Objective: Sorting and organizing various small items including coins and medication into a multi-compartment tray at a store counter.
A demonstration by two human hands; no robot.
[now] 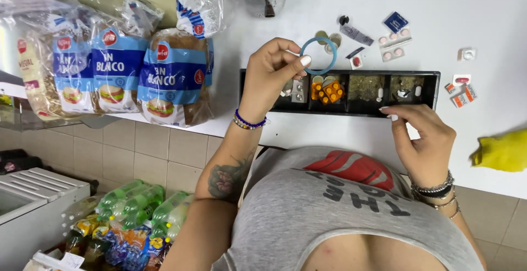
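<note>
The left hand pinches a thin blue ring by its rim just above the black divided tray on the white worktop. The right hand hovers loosely open and empty at the tray's near edge. The ring looks light and stiff, best held at its edge.

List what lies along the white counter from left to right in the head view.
Bagged sliced bread loaves with blue labels → left hand holding a thin blue plastic ring → long black divided tray → right hand → crumpled yellow cloth.
</note>
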